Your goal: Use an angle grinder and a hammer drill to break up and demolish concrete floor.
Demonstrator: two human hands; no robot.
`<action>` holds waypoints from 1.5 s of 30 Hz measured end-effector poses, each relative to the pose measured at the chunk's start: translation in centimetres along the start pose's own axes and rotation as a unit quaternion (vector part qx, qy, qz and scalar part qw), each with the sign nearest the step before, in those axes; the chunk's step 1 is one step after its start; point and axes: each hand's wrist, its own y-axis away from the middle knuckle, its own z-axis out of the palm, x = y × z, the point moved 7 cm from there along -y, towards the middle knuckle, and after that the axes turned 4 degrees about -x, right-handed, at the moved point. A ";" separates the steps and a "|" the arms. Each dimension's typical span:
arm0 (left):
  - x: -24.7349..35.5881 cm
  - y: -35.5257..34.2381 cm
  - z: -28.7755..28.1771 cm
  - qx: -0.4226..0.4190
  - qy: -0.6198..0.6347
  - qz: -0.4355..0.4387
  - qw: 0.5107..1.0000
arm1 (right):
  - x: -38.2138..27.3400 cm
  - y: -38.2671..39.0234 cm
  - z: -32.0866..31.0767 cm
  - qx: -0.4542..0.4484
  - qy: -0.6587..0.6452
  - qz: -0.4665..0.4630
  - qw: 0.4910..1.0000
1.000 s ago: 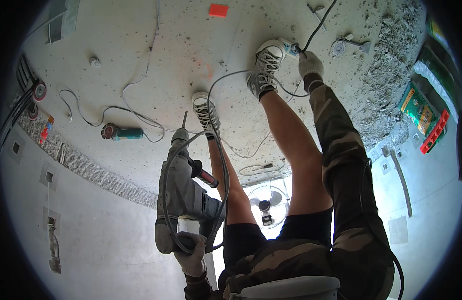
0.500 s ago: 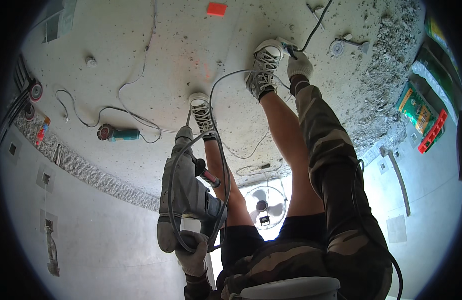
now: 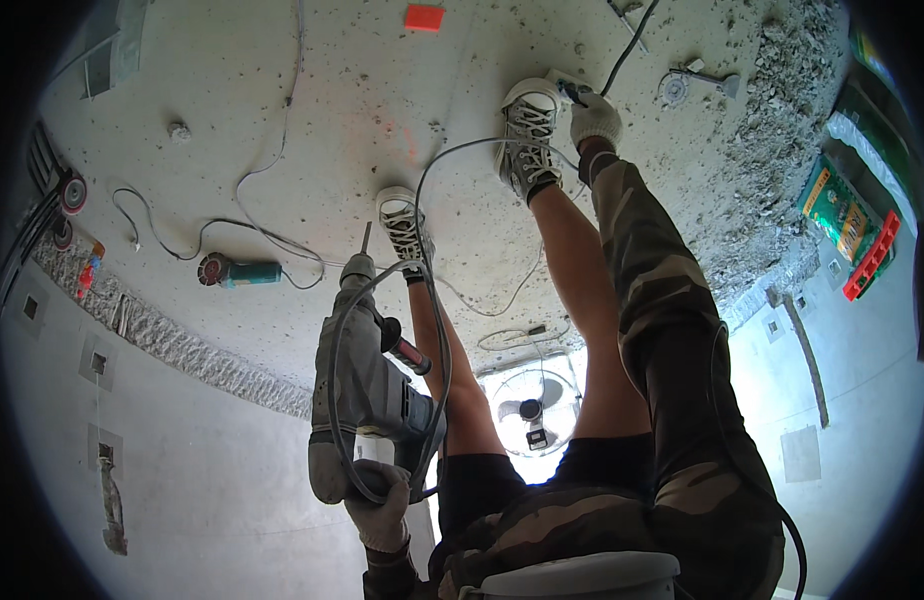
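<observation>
- Two gloved hands are busy: the left hand [image 3: 380, 508] has its fingers clenched on the hammer drill [image 3: 367, 395], held where it was earlier, bit toward the floor [image 3: 282, 110].
- Right hand [image 3: 594, 120] stays at the plug [image 3: 574, 92] beside the shoe [image 3: 529, 135]; its grip is unclear.

I saw matt grey plastic casing on the rotary hammer [image 3: 367, 400] in my cloth-gloved left hand [image 3: 380, 508]; below it, rough dusty concrete floor [image 3: 282, 120]; my right hand [image 3: 594, 118] wore cloth too.
</observation>
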 end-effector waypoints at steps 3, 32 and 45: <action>0.0 -0.1 0.0 0.015 -0.001 -0.022 1.000 | -1.8 -0.1 -0.1 -0.026 0.043 -0.027 0.998; 5.8 3.6 3.5 -0.027 -0.037 0.013 0.999 | -0.2 4.4 -8.6 -0.124 -0.003 -0.139 0.982; 13.0 15.7 3.3 -0.131 -0.293 0.255 0.912 | 37.8 38.6 -23.9 -0.106 -0.328 0.261 0.902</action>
